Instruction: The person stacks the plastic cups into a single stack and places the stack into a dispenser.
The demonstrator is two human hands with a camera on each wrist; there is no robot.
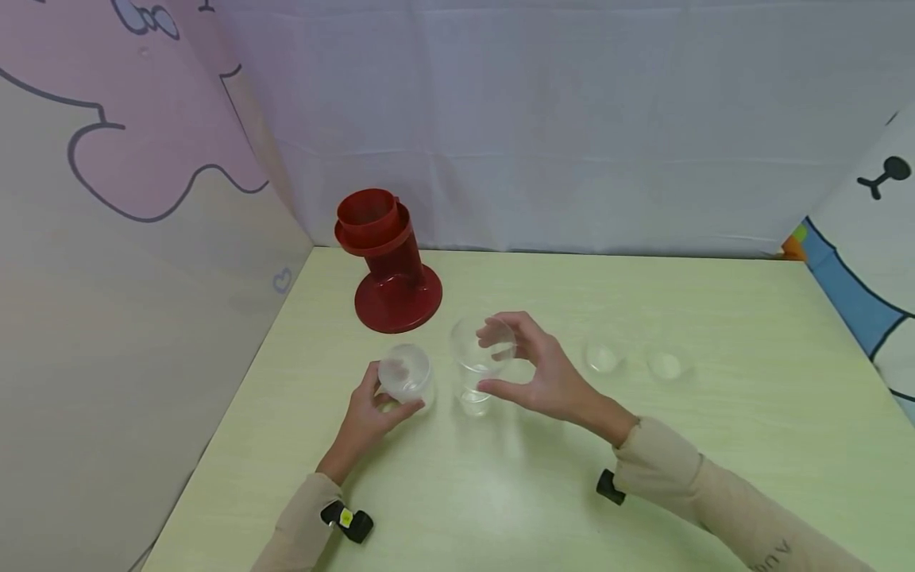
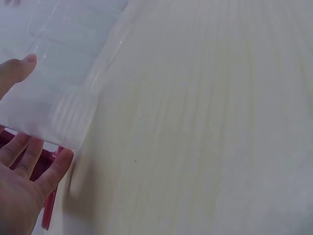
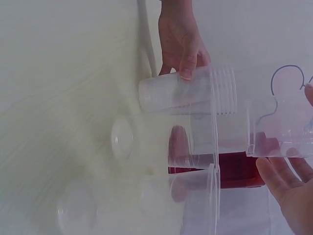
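Observation:
My left hand point(image 1: 368, 421) grips a stack of clear plastic cups point(image 1: 405, 375) near the table's left side, thumb on one side and fingers on the other. The stack's ribbed rims point(image 3: 225, 90) show in the right wrist view. Just to the right, my right hand point(image 1: 536, 369) holds a single clear cup point(image 1: 483, 343) between thumb and fingers. Below that held cup, another clear cup point(image 3: 166, 139) appears to stand upright; the see-through walls overlap, so the exact gap is hard to judge.
A red plastic stand point(image 1: 393, 278) with a round base and open top stands behind the left hand. Two clear cups stand to the right, a nearer one point(image 1: 603, 357) and a farther one point(image 1: 668, 365). A white cloth point(image 1: 557, 143) hangs behind the table point(image 1: 515, 508).

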